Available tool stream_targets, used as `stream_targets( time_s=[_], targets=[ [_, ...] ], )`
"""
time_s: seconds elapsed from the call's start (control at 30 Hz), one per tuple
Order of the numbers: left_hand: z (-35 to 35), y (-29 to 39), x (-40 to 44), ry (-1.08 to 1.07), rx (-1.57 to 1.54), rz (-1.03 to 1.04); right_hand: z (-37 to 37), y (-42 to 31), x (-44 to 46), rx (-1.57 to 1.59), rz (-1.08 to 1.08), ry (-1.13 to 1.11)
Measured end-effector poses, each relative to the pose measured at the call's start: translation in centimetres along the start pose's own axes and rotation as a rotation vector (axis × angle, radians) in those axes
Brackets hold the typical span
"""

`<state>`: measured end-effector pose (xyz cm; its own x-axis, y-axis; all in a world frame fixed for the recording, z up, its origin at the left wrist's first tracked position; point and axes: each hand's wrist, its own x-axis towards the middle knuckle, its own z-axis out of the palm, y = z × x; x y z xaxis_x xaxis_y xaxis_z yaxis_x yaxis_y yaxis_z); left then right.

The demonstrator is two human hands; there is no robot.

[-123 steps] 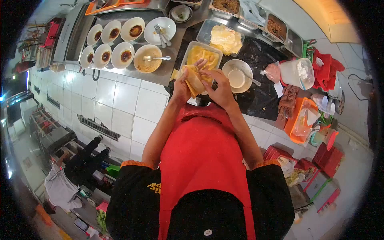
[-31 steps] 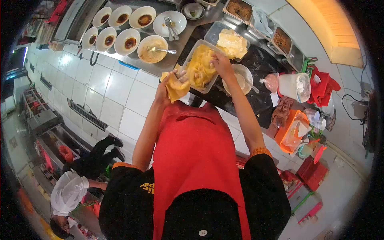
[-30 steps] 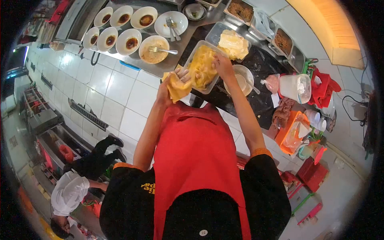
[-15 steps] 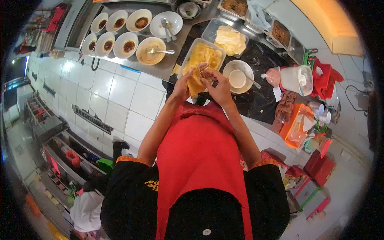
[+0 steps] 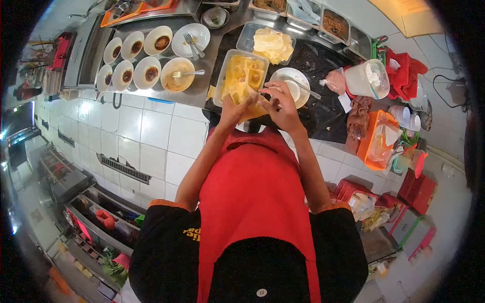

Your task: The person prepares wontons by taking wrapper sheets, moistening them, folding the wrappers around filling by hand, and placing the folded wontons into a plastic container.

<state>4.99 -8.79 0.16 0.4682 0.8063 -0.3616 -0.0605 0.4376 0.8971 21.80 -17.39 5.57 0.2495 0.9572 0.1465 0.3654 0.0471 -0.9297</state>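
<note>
Yellow dough sheets (image 5: 254, 112) rest in my left hand (image 5: 236, 108), whose fingers wrap round them at the near edge of a clear tub. My right hand (image 5: 283, 107) is beside them at the right, fingers bent and thumb near the sheets; whether it holds anything is too small to tell. The tub (image 5: 219, 87) contains folded yellow pieces. Behind it, a second tray (image 5: 246, 37) bears a stack of pale yellow sheets (image 5: 273, 44). A white bowl (image 5: 301, 77) with a smaller cup (image 5: 291, 92) and a spoon (image 5: 308, 90) stands right of the tub.
Several white bowls with dark sauce (image 5: 151, 74) line the counter at left, near a fork in a used bowl (image 5: 177, 82) and a plate with cutlery (image 5: 191, 34). At right are a white container (image 5: 365, 81), a brown cloth (image 5: 358, 118) and an orange basket (image 5: 375, 141).
My right hand went from the tub back beside my left hand, which moved right with the sheets. Both now sit slightly lower. The co-worker at lower left has gone out of view.
</note>
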Motion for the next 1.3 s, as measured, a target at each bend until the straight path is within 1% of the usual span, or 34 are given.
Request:
stream_targets(
  time_s=[0.03, 0.07, 0.13, 0.27, 0.33, 0.37, 0.43, 0.47, 0.53, 0.57, 0.6, 0.63, 0.67, 0.7, 0.73, 0.77, 0.8, 0.83, 0.87, 0.93, 1.0, 1.03, 1.07, 1.1, 1.13, 1.17, 1.2, 1.23, 1.27, 1.3],
  targets=[
    [-0.1, 0.0, -0.1, -0.001, 0.005, -0.001, -0.1, -0.1, -0.2, -0.025, 0.007, -0.045],
    [-0.2, 0.1, -0.1, -0.021, 0.042, -0.021, -0.1, -0.1, -0.2, -0.022, 0.008, -0.041],
    [-0.1, 0.4, -0.4, -0.045, 0.078, -0.042, -0.2, -0.4, -0.1, -0.150, -0.202, -0.086],
    [-0.3, -0.2, -0.2, -0.051, 0.110, -0.025, -0.2, 0.6, 0.3, -0.146, -0.176, -0.109],
    [-0.1, 0.7, -0.5, -0.033, 0.107, -0.013, -0.1, 0.3, 0.4, -0.171, -0.241, -0.060],
    [-0.1, 1.1, -0.9, -0.052, 0.071, -0.035, 0.0, 0.2, 0.4, -0.171, -0.240, -0.062],
    [0.1, 1.5, -1.2, -0.069, 0.033, -0.057, 0.1, 0.1, 0.3, -0.043, -0.166, -0.033],
    [-0.1, 1.4, -1.2, -0.071, 0.060, -0.028, 0.0, 0.2, 0.4, -0.042, -0.170, -0.038],
    [-1.0, 0.2, -0.8, -0.064, 0.089, 0.001, -0.3, 0.5, 0.3, 0.073, 0.010, -0.121],
    [-1.7, -0.9, -0.4, -0.004, 0.134, -0.010, -0.1, 0.5, 0.1, 0.074, 0.008, -0.126],
    [-1.8, -0.9, -0.2, 0.055, 0.179, -0.019, 0.1, 0.4, -0.3, 0.113, 0.054, -0.090],
    [-1.8, -0.9, -0.2, 0.059, 0.177, -0.018, 0.3, 0.4, -0.5, 0.152, 0.100, -0.054],
    [-1.9, -0.9, -0.1, 0.073, 0.126, -0.060, 0.6, 0.6, -0.6, 0.151, 0.098, -0.057],
    [-1.7, -0.3, -0.2, 0.087, 0.076, -0.101, 1.1, 0.9, -0.6, 0.190, 0.108, -0.011],
    [-1.5, 0.4, -0.2, 0.089, 0.075, -0.099, 1.5, 1.2, -0.7, 0.230, 0.116, 0.034],
    [-1.2, 1.0, -0.4, 0.064, -0.091, -0.097, 1.8, 1.5, -0.7, 0.231, 0.116, 0.033],
    [-1.2, 1.3, -0.4, 0.038, -0.258, -0.094, 2.1, 1.6, -0.5, 0.371, 0.172, 0.075],
    [-1.2, 1.3, -0.3, 0.040, -0.258, -0.092, 2.3, 1.7, -0.2, 0.510, 0.229, 0.118],
    [-1.2, 1.3, -0.3, 0.042, -0.254, -0.088, 2.5, 1.8, 0.0, 0.510, 0.229, 0.117],
    [-1.4, 0.4, -0.2, 0.040, -0.250, -0.089, 2.4, 0.5, 0.7, 0.633, 0.196, 0.097],
    [-1.6, 0.1, -0.4, 0.093, -0.056, -0.145, 2.0, -0.2, 1.2, 0.599, 0.182, 0.059],
    [-1.6, 0.2, -0.5, 0.092, -0.058, -0.144, 1.9, -0.3, 1.5, 0.566, 0.163, 0.019],
    [-1.6, 0.3, -0.8, 0.066, 0.050, -0.080, 2.0, -0.4, 1.6, 0.563, 0.164, 0.017],
    [-1.6, 0.4, -1.1, 0.042, 0.158, -0.017, 2.0, -0.5, 1.8, 0.477, 0.172, 0.008],
    [-1.8, 0.1, -1.1, 0.044, 0.154, -0.017, 2.1, -0.5, 1.9, 0.392, 0.179, -0.001],
    [-2.0, -0.2, -1.1, -0.007, 0.091, 0.023, 2.0, -0.4, 2.1, 0.389, 0.179, -0.006],
    [-1.9, 0.2, -1.3, -0.057, 0.028, 0.061, 1.8, -0.3, 2.2, 0.388, 0.235, -0.095],
    [-1.9, 0.7, -1.7, -0.055, 0.023, 0.060, 1.7, -0.1, 2.3, 0.386, 0.292, -0.185],
    [-2.0, 1.2, -2.1, -0.071, 0.039, 0.050, 1.6, 0.1, 2.5, 0.383, 0.295, -0.187],
    [-2.2, 1.7, -2.4, -0.087, 0.055, 0.039, 1.5, 0.4, 2.8, 0.314, 0.330, -0.249]
  ],
)
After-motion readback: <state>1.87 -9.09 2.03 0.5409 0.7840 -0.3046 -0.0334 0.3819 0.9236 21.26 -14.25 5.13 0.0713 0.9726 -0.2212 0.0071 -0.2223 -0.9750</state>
